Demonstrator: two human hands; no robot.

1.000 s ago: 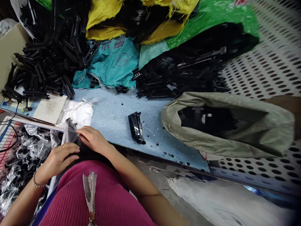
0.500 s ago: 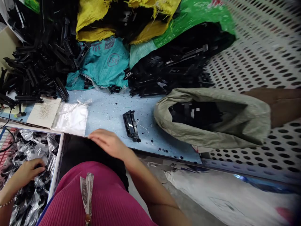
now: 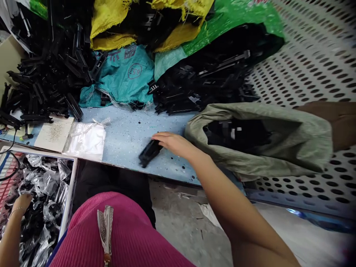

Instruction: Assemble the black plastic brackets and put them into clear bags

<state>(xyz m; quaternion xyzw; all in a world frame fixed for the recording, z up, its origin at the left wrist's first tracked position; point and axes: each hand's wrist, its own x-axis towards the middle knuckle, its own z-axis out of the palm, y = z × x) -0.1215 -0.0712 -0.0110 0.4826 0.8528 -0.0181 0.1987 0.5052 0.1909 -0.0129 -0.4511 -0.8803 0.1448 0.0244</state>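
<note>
At the far left, the left hand [image 3: 23, 201] is set low over the tray [image 3: 71, 185] of bagged black parts [image 3: 46, 218], and whether anything is gripped by it cannot be told; rightward of it, flat plastic bags [image 3: 86, 142] are laid at the near edge of the blue tabletop [image 3: 122, 137]; farther right, one end of a single black part [image 3: 150, 153] is held by the right hand [image 3: 177, 144], its other end angled toward that edge, the grey-green sack [image 3: 300, 163] being placed just beyond. Since the part is gripped at one end only, it could be twisted loose and dropped over the edge, while at the left film could be snagged by hard corners. The left fingertips are hard to make out, the right thumb is hidden, the held part is blurred, and the sack's depths are lost in shadow
</note>
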